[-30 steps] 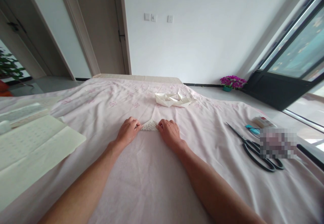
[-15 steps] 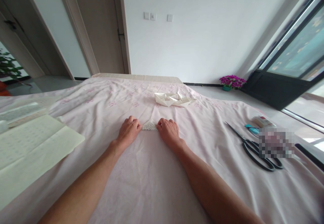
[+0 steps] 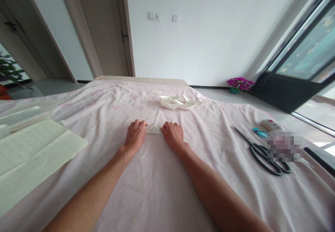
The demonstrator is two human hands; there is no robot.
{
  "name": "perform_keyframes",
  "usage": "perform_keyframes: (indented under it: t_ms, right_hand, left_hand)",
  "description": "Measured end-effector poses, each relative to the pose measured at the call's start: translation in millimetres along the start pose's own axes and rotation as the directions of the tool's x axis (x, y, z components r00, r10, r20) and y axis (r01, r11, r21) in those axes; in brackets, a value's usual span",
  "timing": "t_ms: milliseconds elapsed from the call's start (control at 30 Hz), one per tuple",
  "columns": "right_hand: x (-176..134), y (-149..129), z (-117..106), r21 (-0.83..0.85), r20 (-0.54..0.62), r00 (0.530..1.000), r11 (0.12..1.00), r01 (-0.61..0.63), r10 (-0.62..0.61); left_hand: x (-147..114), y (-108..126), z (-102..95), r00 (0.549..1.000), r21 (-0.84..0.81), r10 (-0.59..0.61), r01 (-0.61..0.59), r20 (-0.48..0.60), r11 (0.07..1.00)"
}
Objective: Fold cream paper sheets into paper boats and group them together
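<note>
A small folded paper (image 3: 154,130) with printed marks lies on the pink cloth, its peak pointing away from me. My left hand (image 3: 136,133) is closed at its left corner, fingers curled and knuckles up. At the right corner, my right hand (image 3: 173,133) pinches the paper, its other fingers curled under. The palms and most fingertips are hidden from above. Beyond the hands stand white folded paper boats (image 3: 180,102), side by side and touching.
Printed paper sheets (image 3: 42,144) lie at the left. On the right are black-handled scissors (image 3: 261,151), a blue item (image 3: 259,132), a small package (image 3: 271,125) and a blurred-out object (image 3: 284,146). Purple flowers (image 3: 240,84) stand on the floor by the wall.
My left hand has turned slightly and shifted a little to the right at the paper's left corner. The right hand has barely moved. The paper stays in place.
</note>
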State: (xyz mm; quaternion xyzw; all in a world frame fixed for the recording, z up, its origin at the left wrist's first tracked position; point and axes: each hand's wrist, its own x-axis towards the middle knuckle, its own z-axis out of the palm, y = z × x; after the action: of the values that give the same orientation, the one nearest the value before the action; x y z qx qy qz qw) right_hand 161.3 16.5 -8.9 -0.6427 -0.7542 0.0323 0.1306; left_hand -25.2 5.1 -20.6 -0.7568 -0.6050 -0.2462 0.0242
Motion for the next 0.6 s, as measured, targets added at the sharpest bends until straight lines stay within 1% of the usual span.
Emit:
perform_keyframes:
  t_ms: [33,100,167,233,267,333,400,467,533,600]
  right_hand:
    - [0,0,0,0.002,-0.002,1.0,1.0,-0.004,0.004]
    - [0,0,1,0.005,-0.009,1.0,1.0,-0.008,0.008]
    - [0,1,3,0.005,-0.02,1.0,1.0,-0.008,0.008]
    - [-1,2,5,0.003,-0.032,0.999,1.0,-0.006,0.006]
    - [0,2,5,0.003,-0.038,0.999,1.0,-0.007,0.007]
    - [0,3,6,-0.003,-0.043,0.999,1.0,-0.008,0.007]
    - [-1,3,6,-0.015,-0.046,0.999,1.0,-0.007,0.006]
    - [-2,1,5,-0.035,-0.076,0.997,0.999,0.007,-0.01]
    - [-4,-1,4,-0.057,-0.128,0.99,0.997,0.055,-0.062]
    - [-7,-5,2,-0.053,-0.155,0.975,0.987,0.154,-0.16]
  left_hand:
    - [0,2,-0.8,1.0,-0.006,0.03,-0.03,-0.008,1.0]
    - [0,4,-1.9,0.99,-0.054,0.138,-0.137,0.0,0.989]
    - [1,4,-1.5,0.959,-0.152,0.278,-0.268,0.052,0.951]
    - [3,3,0.6,0.919,-0.229,0.373,-0.34,0.125,0.912]
    - [3,2,1.9,0.905,-0.242,0.395,-0.353,0.155,0.904]
    - [3,0,4.5,0.893,-0.226,0.41,-0.367,0.186,0.902]
    - [0,-1,5.8,0.883,-0.187,0.432,-0.4,0.186,0.897]
    - [-6,-1,5.5,0.873,-0.131,0.453,-0.435,0.183,0.891]
    - [-12,1,3.9,0.873,-0.073,0.447,-0.442,0.195,0.894]
    - [-16,3,2.3,0.883,-0.036,0.417,-0.42,0.213,0.907]
